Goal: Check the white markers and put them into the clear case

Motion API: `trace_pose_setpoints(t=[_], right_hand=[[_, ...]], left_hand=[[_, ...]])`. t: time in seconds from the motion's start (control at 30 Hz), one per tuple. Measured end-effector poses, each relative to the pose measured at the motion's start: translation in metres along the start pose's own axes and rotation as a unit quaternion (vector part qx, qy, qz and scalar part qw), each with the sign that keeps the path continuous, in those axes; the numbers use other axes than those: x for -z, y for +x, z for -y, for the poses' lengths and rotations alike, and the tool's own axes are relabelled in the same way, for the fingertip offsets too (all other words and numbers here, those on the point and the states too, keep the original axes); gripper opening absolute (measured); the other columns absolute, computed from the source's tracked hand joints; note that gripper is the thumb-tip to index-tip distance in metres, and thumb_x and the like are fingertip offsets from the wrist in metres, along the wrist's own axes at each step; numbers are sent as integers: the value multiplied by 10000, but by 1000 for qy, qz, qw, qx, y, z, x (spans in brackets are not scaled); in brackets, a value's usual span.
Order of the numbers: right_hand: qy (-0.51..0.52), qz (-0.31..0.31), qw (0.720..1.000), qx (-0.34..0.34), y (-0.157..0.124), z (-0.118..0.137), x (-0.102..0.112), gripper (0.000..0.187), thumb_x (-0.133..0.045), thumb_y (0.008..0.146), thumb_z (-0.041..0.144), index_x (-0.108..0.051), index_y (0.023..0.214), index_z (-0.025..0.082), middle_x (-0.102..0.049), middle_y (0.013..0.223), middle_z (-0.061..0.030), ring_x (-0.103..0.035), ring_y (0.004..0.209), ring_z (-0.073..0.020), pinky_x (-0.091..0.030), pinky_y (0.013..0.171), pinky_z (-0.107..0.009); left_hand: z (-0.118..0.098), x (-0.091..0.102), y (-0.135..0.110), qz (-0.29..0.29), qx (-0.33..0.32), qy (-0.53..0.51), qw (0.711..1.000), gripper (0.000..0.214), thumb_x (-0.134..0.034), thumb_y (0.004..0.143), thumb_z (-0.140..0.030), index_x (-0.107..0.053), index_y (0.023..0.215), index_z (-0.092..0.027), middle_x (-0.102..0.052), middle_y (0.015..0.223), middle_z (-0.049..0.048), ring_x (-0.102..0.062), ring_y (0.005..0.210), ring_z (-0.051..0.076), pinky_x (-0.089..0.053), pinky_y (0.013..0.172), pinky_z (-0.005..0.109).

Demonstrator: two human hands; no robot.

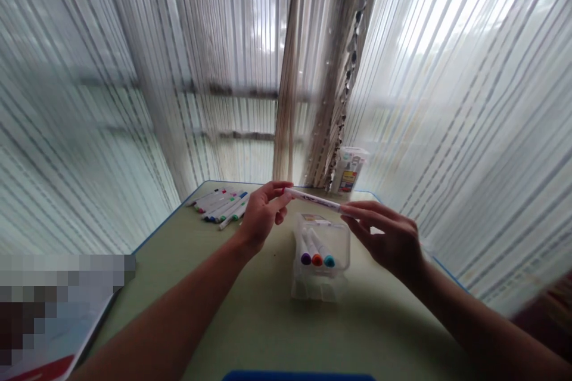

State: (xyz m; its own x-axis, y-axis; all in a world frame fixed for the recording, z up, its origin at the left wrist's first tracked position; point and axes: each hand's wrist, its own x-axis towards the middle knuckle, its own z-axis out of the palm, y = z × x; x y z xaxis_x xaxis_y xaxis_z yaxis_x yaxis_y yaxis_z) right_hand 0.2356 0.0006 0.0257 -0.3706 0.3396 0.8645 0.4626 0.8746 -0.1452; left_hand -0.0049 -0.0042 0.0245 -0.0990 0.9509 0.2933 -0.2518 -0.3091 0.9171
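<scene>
A white marker pen (315,199) is stretched between my two hands, above the table. My left hand (263,214) pinches its left end, where a bit of dark pink shows. The right end sits between the fingertips of my right hand (386,232). Below the pen stands a clear plastic case (344,250), holding three markers with a purple end (305,259), an orange end (317,259) and a teal end (329,260) facing me. Left of my left hand lies a loose pile of white markers (223,205) with variously coloured ends.
At the back of the pale green table (250,321) stands another clear container (351,169) with a label. Sheer striped curtains (232,71) hang right behind the table. A flat item (58,339), partly pixelated, lies at the lower left. A blue edge (299,375) shows at the bottom.
</scene>
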Motion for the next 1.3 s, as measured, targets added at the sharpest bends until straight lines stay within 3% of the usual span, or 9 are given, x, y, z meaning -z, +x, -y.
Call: trace_pose_setpoints(t=[0.13, 0.3, 0.83, 1.3], right_hand=[[-29, 5, 998, 50, -1, -2, 2, 252, -655, 882, 125, -753, 1079, 247, -765, 986, -63, -726, 774, -152, -586, 637, -242], [-48, 4, 996, 79, -1, -3, 4, 281, -664, 875, 124, -749, 1108, 254, -773, 989, -57, -743, 777, -154, -589, 626, -223], [-27, -6, 998, 62, -4, -3, 2, 314, -659, 874, 127, -749, 1128, 288, -771, 1002, -55, -748, 812, -175, -609, 685, -253], [-6, -11, 1000, 27, -4, -8, -2, 246, -644, 885, 145, -766, 1060, 268, -767, 971, -65, -732, 747, -163, -586, 614, -244]], left_hand=[[1, 0, 0, 1, 2, -3, 1000, 281, -723, 751, -233, -667, 1013, -150, -633, 800, 4, -426, 449, 40, -282, 407, 212], [0, 0, 0, -2, 5, 1, 1000, 277, -729, 746, -243, -667, 999, -146, -637, 787, 7, -430, 454, 44, -287, 408, 211], [-1, -1, 0, -11, 7, -11, 1000, 303, -759, 711, -250, -676, 988, -158, -617, 796, 4, -429, 450, 36, -279, 414, 210], [0, -1, -1, -10, 7, 1, 1000, 272, -738, 718, -232, -653, 966, -157, -591, 799, -4, -426, 443, 33, -280, 412, 210]])
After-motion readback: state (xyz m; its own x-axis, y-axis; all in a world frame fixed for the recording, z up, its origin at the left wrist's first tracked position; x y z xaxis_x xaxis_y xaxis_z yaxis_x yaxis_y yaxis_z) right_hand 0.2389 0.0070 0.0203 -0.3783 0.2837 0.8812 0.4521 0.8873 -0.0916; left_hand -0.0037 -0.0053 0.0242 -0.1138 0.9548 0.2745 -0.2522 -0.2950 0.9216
